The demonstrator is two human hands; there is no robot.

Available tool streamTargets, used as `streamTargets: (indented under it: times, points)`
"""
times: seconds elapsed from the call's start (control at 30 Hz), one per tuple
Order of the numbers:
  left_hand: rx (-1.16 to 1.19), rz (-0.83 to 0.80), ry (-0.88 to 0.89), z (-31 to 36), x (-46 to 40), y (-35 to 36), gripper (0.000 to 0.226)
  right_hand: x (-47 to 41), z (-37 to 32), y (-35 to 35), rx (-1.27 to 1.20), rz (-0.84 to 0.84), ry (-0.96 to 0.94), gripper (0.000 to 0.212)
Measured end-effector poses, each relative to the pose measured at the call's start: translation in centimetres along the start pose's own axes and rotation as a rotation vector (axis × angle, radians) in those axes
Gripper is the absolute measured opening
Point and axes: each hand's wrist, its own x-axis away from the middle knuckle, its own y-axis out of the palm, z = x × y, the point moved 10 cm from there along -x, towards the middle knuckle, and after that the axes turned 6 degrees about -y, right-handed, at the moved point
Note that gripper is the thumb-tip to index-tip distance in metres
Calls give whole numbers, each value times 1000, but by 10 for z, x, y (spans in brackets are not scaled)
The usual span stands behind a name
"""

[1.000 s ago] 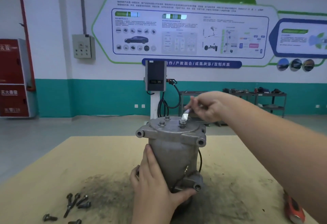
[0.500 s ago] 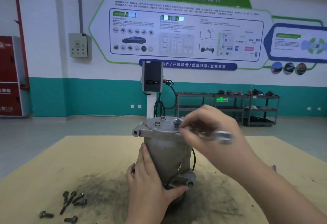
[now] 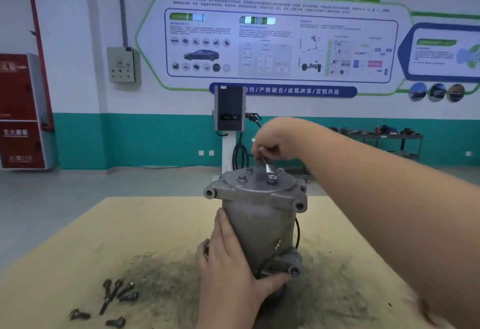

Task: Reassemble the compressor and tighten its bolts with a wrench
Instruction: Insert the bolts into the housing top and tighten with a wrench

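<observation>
Compressor (image 3: 259, 214) upright on the tan table (image 3: 78, 237), amid a dark greasy smear. Left hand (image 3: 228, 258) curled round the lower housing, thumb under a mounting lug. Right hand (image 3: 275, 141) above the top cover, fingers pinching a wrench (image 3: 267, 166) seated on a bolt (image 3: 271, 178). Loose bolts (image 3: 114, 297) near the table's front left.

One compressor (image 3: 255, 214), standing upright on one tan table (image 3: 78, 245). Two hands on the job: left hand (image 3: 231, 271), right hand (image 3: 275, 139). One wrench (image 3: 268, 166). Three bolt heads visible on the top cover (image 3: 259, 180). About six loose bolts (image 3: 114, 297) lying bottom-left, bunched up so hard to count exactly.
</observation>
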Motion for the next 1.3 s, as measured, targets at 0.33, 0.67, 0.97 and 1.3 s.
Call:
streamTargets:
  times: [0.33, 0.67, 0.97, 1.3]
  points:
    - [-78, -80, 0, 3, 1, 4, 149, 91, 92, -4, -1508, 111, -80, 28]
    - [-4, -66, -28, 1, -4, 6, 166, 165, -55, 31, 190, 320, -842, 20]
    - [29, 48, -4, 3, -4, -8, 171, 20, -54, 53, 150, -138, -157, 16]
    - [21, -17, 8, 1, -1, 4, 158, 23, 71, 7, -1158, 11, 357, 12]
